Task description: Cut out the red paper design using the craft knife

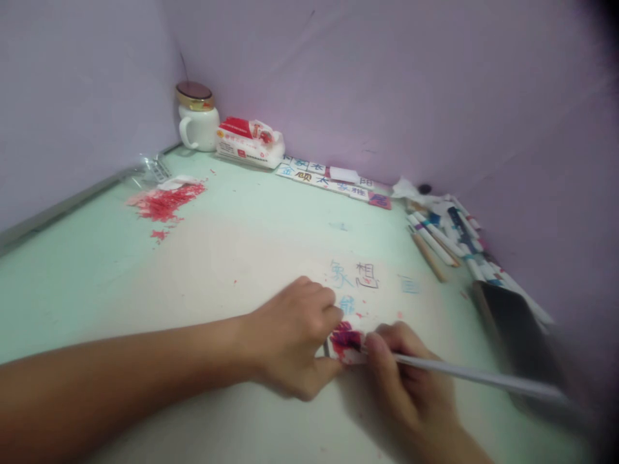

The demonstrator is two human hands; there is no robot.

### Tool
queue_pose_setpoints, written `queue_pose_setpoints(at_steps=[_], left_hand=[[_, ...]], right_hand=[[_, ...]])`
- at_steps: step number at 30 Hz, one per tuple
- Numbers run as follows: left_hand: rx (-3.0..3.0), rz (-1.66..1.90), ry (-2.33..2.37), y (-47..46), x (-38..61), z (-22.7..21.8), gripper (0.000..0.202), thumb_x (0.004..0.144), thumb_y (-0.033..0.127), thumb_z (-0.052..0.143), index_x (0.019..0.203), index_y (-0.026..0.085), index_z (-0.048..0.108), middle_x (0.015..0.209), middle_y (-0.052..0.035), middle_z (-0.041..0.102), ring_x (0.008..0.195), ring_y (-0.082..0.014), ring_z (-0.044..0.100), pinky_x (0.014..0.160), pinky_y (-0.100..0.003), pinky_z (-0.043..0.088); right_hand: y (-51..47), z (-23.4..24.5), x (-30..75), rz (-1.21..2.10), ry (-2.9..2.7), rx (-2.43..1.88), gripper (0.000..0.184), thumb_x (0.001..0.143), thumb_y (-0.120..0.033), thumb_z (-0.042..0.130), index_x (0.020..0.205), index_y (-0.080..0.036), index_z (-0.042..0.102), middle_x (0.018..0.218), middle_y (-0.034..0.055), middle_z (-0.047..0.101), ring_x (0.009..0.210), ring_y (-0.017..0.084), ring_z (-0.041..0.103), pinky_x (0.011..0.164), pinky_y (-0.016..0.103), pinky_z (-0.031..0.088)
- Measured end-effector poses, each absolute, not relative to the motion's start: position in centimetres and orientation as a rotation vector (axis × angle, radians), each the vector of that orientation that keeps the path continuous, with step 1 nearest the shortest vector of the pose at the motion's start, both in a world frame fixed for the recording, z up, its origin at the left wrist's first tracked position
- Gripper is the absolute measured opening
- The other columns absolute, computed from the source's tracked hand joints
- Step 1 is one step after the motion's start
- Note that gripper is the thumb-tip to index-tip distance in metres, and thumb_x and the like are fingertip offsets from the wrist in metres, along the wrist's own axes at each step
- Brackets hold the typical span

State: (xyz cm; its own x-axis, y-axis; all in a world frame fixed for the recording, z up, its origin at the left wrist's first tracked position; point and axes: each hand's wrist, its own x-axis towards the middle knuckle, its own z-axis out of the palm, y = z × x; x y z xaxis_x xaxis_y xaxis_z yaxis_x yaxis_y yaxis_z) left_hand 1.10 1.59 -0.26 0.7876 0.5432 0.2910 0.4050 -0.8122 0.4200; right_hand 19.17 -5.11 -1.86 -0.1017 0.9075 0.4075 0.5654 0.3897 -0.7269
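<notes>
Near the front of the table, my left hand (302, 338) grips a small white tile between thumb and curled fingers. Red and purple colour covers much of the face of the tile (347, 341), and a dark edge shows at its left. My right hand (411, 380) is closed round a long, thin white stick-like tool (474, 372), whose tip is at the tile's coloured face. Whether it is a brush or a pen I cannot tell. Just beyond the hands, blue and dark characters (341, 274) are written on the tabletop.
White tiles with characters (322, 180) line the back wall, beside a tissue pack (249, 143) and a white mug (199, 129). Red flakes (167, 203) lie at left. Several markers (438, 235), crumpled tissue (406, 188) and a dark phone (517, 328) are at right.
</notes>
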Motion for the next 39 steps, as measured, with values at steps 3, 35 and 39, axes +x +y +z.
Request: queue_pose_setpoints(at_steps=[3,35,39], left_hand=[[2.635,0.576,0.723,1.6,1.1,-0.3,0.02,0.073,0.032,0.063,0.072,0.013,0.057,0.073,-0.0045,0.051,0.069,-0.0173,0.047,0.073,-0.033,0.04],[2.554,0.878,0.623,2.1,0.6,-0.4,0.044,0.074,0.006,0.042,0.117,0.008,0.052,0.105,-0.0154,0.06,0.098,-0.0249,0.054,0.086,-0.04,0.043],[2.522,0.712,0.815,1.3,0.9,-0.1,0.04,0.079,0.037,0.059,0.111,0.013,0.055,0.102,-0.0138,0.059,0.093,-0.0285,0.052,0.084,-0.046,0.04]], right_hand=[[-5.0,-1.9,19.3,0.514,-1.788,-1.279,0.021,0.094,-0.017,0.046,0.074,-0.022,0.045,0.056,-0.0079,0.042,0.045,0.007,0.038,0.045,0.02,0.031],[-3.8,-0.9,20.2,1.035,-0.983,-1.31,0.034,0.086,-0.047,0.061,0.067,-0.019,0.053,0.05,-0.0044,0.052,0.038,0.007,0.043,0.032,0.017,0.029],[-4.0,-0.5,19.6,0.963,-0.995,-1.371,0.033,0.088,-0.043,0.059,0.067,-0.02,0.052,0.049,-0.0055,0.049,0.039,0.007,0.039,0.036,0.018,0.028]])
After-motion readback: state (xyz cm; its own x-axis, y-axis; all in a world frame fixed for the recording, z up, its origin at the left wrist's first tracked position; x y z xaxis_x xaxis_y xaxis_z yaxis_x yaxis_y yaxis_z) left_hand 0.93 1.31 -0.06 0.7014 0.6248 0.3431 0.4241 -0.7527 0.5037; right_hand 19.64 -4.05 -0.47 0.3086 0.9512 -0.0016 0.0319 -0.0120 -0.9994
